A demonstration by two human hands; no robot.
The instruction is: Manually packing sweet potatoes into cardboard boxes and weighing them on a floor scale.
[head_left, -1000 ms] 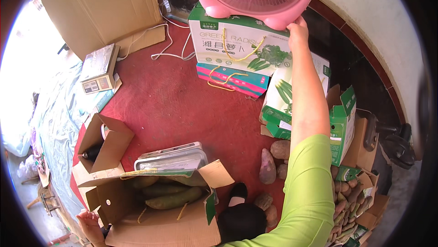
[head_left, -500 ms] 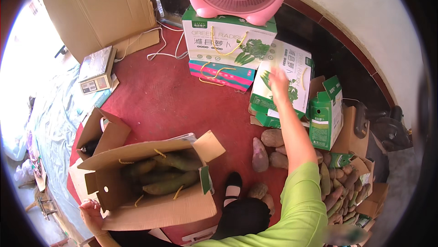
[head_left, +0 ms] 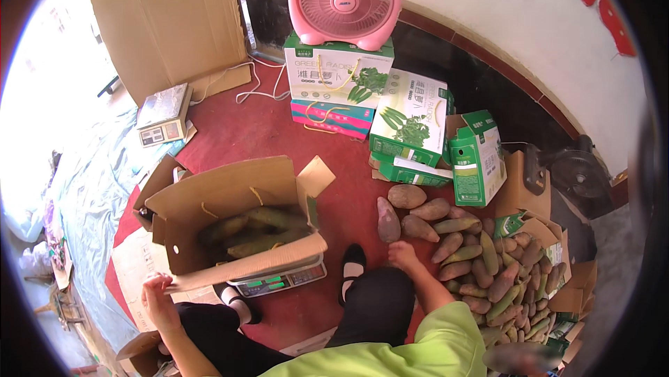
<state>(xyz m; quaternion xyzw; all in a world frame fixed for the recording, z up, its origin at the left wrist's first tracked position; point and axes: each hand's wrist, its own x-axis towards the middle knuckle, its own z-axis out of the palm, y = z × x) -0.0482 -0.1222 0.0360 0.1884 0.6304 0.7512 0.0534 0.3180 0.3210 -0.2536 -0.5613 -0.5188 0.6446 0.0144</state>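
Note:
An open cardboard box [head_left: 258, 267] with yellow cord handles stands on a scale [head_left: 300, 276] with a lit green display. Inside it lie several long green radishes [head_left: 268, 237]. My left hand [head_left: 158, 297] pinches the near left corner of the box's raised flap. Beside my right knee is my right hand [head_left: 408, 257], close to the pile of roots but apart from it; its fingers are too unclear to read. That pile holds green radishes [head_left: 490, 251] and brownish-purple roots [head_left: 418, 228], with one purple root [head_left: 388, 220] at its left edge.
A pink fan [head_left: 345, 4] stands on a white-and-green carton [head_left: 334, 77] at the back. More green-and-white cartons [head_left: 411, 116] are to its right. A second scale [head_left: 164, 113] sits at left by blue plastic sheeting [head_left: 97, 189]. A black fan [head_left: 575, 175] is far right.
My right hand has come back from above the white carton to beside my knee. The box's near flap has been raised by my left hand, and the scale display now shows.

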